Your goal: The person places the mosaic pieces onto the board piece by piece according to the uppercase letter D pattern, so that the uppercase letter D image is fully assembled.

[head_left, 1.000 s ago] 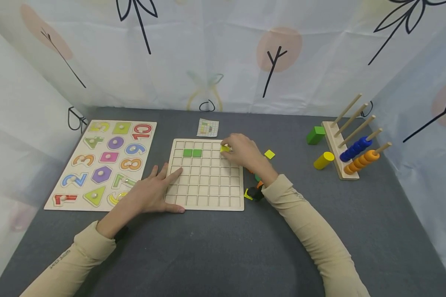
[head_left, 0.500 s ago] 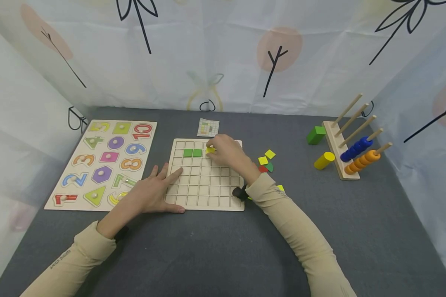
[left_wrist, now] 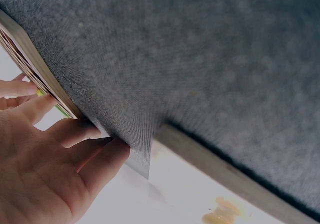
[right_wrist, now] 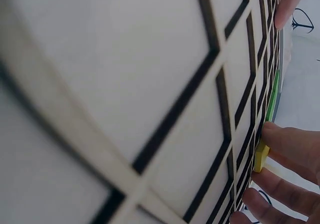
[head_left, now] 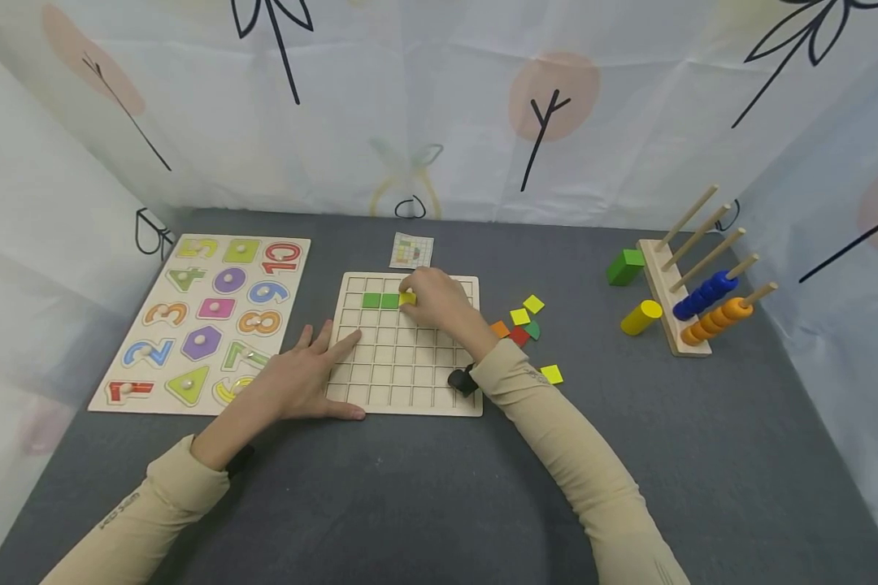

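Note:
A wooden grid board (head_left: 410, 366) lies mid-table, with two green square tiles (head_left: 380, 301) side by side in its upper rows. My right hand (head_left: 442, 305) pinches a yellow square tile (head_left: 407, 299) just right of the green ones. In the right wrist view the yellow tile (right_wrist: 260, 155) sits between thumb and fingers at the board's surface, against the green. My left hand (head_left: 303, 382) rests with fingers spread on the board's left edge. In the left wrist view that hand (left_wrist: 55, 159) touches the board's side.
Loose yellow, orange, red and green tiles (head_left: 519, 335) lie right of the board. A small pattern card (head_left: 411, 251) lies behind it. A number puzzle (head_left: 205, 325) is at left. At right stand a peg stacker (head_left: 669, 301), a green block (head_left: 624, 267) and a yellow cylinder (head_left: 641, 318).
My right hand has carried the yellow tile left across the board's upper rows, up to the green tiles. The left hand has stayed in place.

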Demonstrator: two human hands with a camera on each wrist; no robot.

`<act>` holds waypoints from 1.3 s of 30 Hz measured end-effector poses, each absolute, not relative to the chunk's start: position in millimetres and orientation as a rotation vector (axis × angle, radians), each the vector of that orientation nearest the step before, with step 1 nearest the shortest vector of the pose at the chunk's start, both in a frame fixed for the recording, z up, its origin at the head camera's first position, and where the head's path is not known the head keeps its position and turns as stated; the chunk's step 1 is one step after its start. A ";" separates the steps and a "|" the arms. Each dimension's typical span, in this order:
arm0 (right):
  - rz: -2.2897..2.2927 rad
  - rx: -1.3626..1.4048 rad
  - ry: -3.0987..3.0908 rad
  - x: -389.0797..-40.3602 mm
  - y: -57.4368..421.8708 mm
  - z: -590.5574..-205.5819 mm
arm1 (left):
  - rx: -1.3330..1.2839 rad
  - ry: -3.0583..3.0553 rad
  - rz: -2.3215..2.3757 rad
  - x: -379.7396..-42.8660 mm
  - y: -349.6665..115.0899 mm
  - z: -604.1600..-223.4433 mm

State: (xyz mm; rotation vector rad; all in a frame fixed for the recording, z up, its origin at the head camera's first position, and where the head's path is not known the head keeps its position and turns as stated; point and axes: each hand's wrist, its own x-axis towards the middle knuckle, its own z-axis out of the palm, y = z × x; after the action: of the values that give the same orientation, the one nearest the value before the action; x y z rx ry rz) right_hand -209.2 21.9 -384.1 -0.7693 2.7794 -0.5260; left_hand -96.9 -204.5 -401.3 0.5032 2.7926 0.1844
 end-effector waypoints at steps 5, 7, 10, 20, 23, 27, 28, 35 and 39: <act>-0.527 -0.784 2.781 -209.3 22.5 -384.9 | 0.503 2.793 0.194 -95.8 -204.6 -400.5; -0.527 -0.788 2.783 -209.0 22.7 -385.1 | 0.506 2.795 0.199 -95.7 -204.6 -400.5; -0.523 -0.792 2.785 -209.0 22.7 -385.6 | 0.510 2.798 0.200 -95.9 -204.4 -400.6; -0.523 -0.788 2.780 -209.0 22.4 -386.6 | 0.510 2.802 0.202 -95.7 -204.7 -400.8; -0.518 -0.789 2.781 -209.1 22.3 -385.9 | 0.506 2.801 0.204 -95.5 -205.1 -401.3; -0.505 -0.787 2.783 -209.2 22.0 -385.0 | 0.504 2.802 0.206 -95.6 -205.4 -401.7; -0.501 -0.787 2.785 -209.0 21.9 -384.7 | 0.505 2.803 0.206 -95.6 -205.4 -401.7; -0.510 -0.787 2.776 -206.9 22.6 -383.9 | 0.507 2.803 0.205 -95.3 -204.9 -400.9; -0.512 -0.793 2.767 -206.2 23.0 -383.1 | 0.509 2.803 0.205 -95.3 -204.6 -400.5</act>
State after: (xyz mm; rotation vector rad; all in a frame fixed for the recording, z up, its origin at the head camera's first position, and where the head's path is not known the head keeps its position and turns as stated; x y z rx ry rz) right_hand -206.2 23.0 -383.1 -0.7927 2.7668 -0.5117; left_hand -95.3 -204.6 -400.5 0.5087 2.8034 0.2055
